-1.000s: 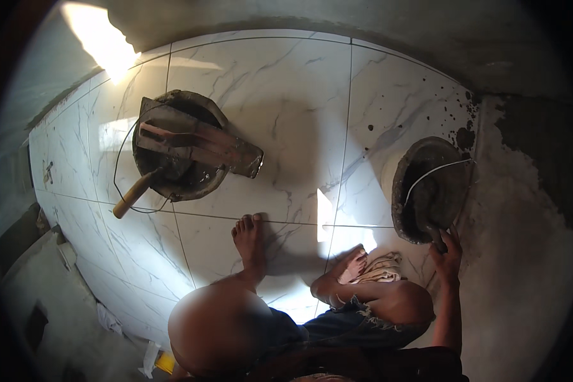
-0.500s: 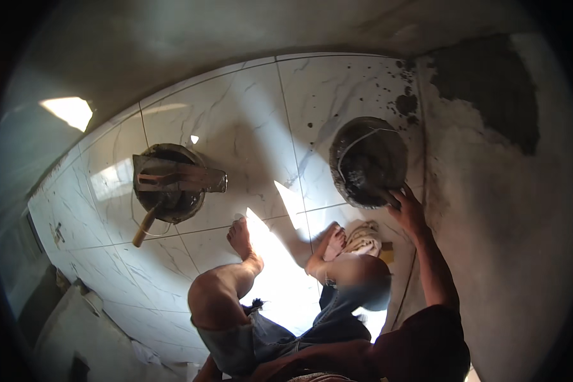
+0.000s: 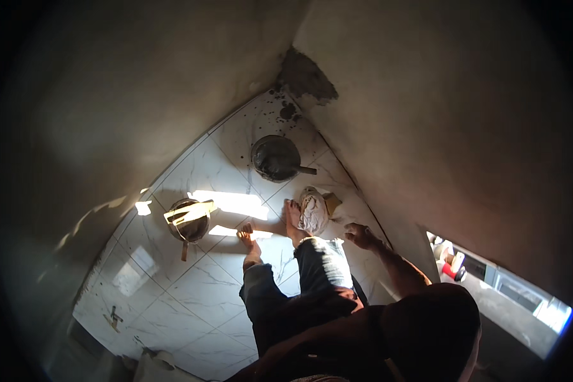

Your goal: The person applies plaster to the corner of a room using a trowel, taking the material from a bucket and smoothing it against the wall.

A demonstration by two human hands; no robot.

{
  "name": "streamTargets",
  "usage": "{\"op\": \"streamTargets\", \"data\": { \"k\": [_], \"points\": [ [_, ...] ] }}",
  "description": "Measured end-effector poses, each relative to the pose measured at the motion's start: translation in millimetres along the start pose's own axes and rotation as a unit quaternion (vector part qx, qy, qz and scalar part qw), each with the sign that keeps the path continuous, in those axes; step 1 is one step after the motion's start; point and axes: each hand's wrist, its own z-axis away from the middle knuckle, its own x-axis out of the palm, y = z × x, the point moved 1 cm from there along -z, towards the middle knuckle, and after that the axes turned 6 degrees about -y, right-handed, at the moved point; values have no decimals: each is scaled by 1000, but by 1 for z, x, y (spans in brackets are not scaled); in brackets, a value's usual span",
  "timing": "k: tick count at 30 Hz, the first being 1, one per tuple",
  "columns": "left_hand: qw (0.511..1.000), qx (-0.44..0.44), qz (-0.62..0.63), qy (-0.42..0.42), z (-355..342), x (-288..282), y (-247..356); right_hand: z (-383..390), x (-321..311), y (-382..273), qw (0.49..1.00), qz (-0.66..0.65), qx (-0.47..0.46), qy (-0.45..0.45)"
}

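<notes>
My right hand (image 3: 361, 235) is off to the right of my legs, above the floor near a crumpled cream cloth (image 3: 313, 211). Its fingers are curled in, and nothing shows in them. Farther off stands a dark bucket (image 3: 275, 156) with grey wet material inside, and a tool handle (image 3: 307, 170) juts over its rim. To the left is a second bucket (image 3: 200, 230). A flat board-like tool (image 3: 191, 212) lies across its top, and a wooden handle (image 3: 184, 251) sticks out toward me. My left hand is out of sight.
White marbled tiles (image 3: 204, 293) cover the floor, with dark splatters (image 3: 288, 113) in the far corner. Plastered walls meet there, with a darker patch (image 3: 307, 76) on the right one. A low opening (image 3: 500, 286) lies at right. A small tool (image 3: 114, 317) sits at lower left.
My right hand has let go at the dark bucket's rim and drawn back toward me. The view has risen and turned right, so both buckets look smaller and farther away.
</notes>
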Motion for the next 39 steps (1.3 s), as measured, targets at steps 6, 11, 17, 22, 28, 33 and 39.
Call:
{"op": "streamTargets", "data": {
  "k": [6,11,17,22,28,33,39],
  "points": [
    [970,102,-79,-207,35,58,136,192,28,13,957,-189,150,160],
    [929,139,-142,-313,69,128,188,271,131,44,942,-232,151,190],
    [908,139,-215,-331,94,156,184,286,215,68,899,-348,204,170],
    [921,102,-248,-283,103,151,143,306,186,110,908,-326,163,208],
    [945,46,-269,-179,112,136,91,359,89,175,868,-338,96,351],
    [949,3,-287,-133,123,142,54,416,69,218,847,-366,176,344],
    [942,-31,-312,-121,135,159,29,440,120,263,842,-391,234,289]
  ]
}}
